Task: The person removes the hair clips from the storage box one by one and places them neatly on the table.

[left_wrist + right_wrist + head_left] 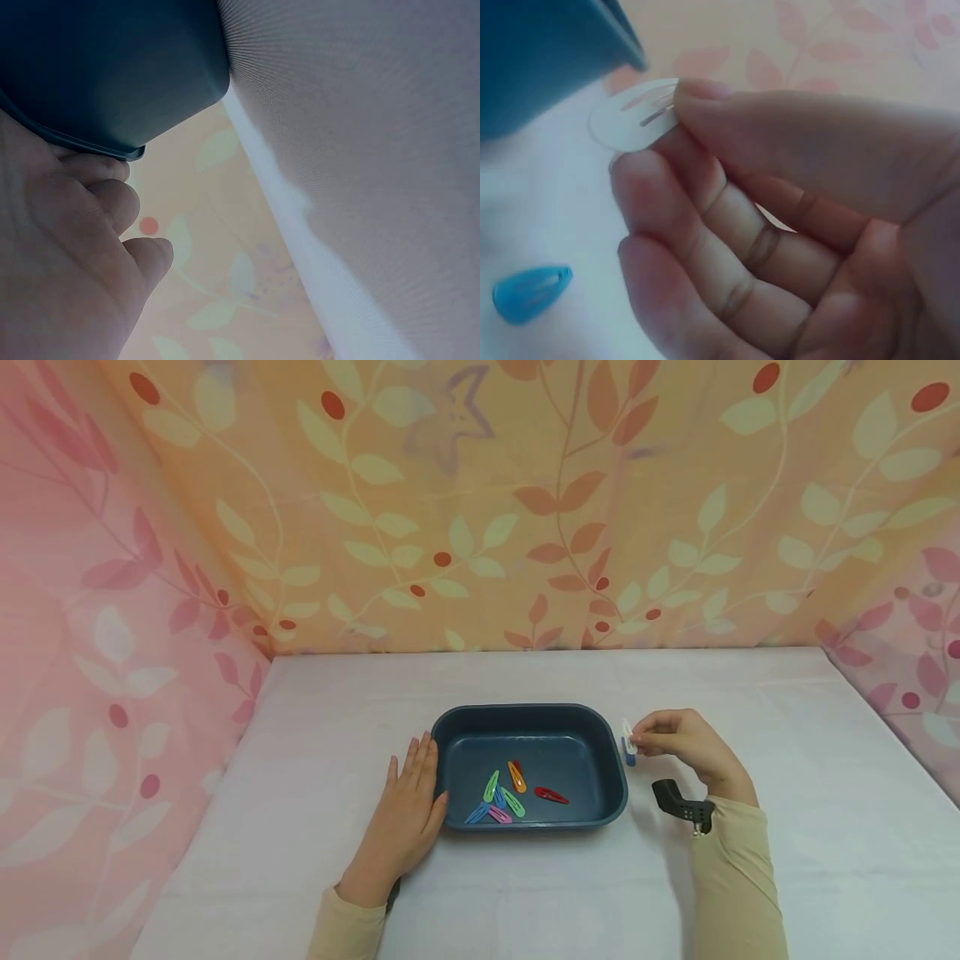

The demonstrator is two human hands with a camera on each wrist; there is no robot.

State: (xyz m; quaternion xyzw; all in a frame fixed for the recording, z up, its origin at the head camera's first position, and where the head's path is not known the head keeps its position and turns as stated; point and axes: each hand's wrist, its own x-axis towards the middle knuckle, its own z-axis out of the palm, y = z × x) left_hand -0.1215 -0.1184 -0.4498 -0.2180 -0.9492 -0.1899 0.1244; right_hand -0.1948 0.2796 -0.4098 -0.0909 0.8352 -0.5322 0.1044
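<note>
While the left hand point(405, 806) is laid with straight fingers against the left side of the dark blue tray point(540, 756), a white clip point(628, 733) is pinched between the thumb and fingers of the right hand point(693, 752), just outside the tray's right rim. The next move is judged to turn on the relation of this clip to that rim: the tray's interior lies to the left of the clip, with the rim between them. The clip's long axis is directed roughly from near to far, across the tray's left-to-right length. In the right wrist view, the white clip is seen raised above the table point(832, 760), while a blue clip point(531, 294) lies below, apart from the fingers. Both clips are placed much nearer to the right hand; the left is separated from them by the tray's whole length. Within the tray, several coloured clips point(517, 777) are gathered, mostly in the near half.
</note>
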